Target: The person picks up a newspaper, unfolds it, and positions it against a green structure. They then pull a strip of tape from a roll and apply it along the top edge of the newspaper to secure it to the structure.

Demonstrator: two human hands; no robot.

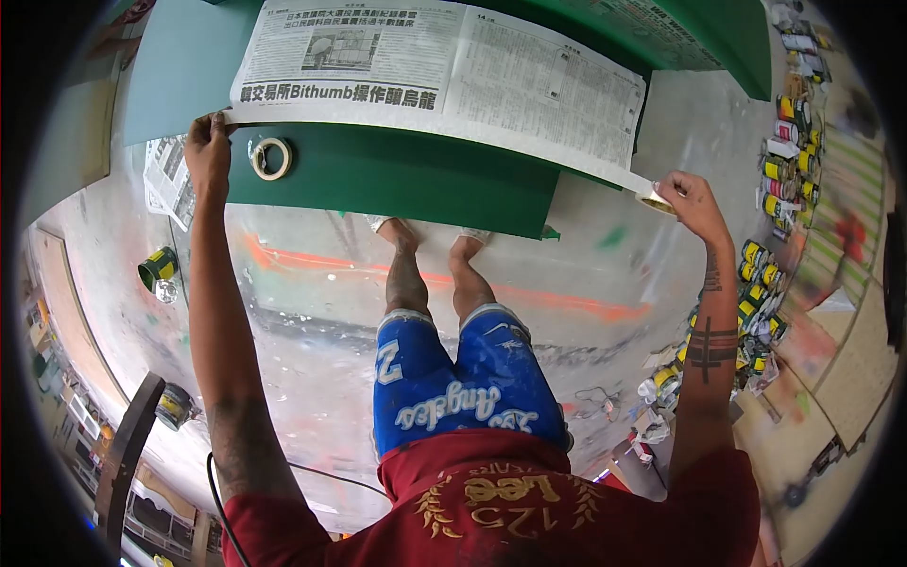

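Observation:
A strip of masking tape (430, 120) stretches along the near edge of a spread newspaper (378, 57), on a green panel (406, 175). At the newspaper's left corner, the fingers of my left hand (209, 151) are closed on the strip's end. Beyond the right corner, my right hand (694, 203) grips a roll of masking tape (656, 202), from which the strip runs. A second tape roll (272, 159) lies on the green panel, a little right of my left hand.
Several paint cans (777, 170) line the floor at right. One green can (158, 269) lies at left, near loose newspaper sheets (171, 180). A raised green board (699, 38) stands behind the newspaper. My feet (397, 232) are close to the panel's front edge. A dark cable (335, 477) crosses below.

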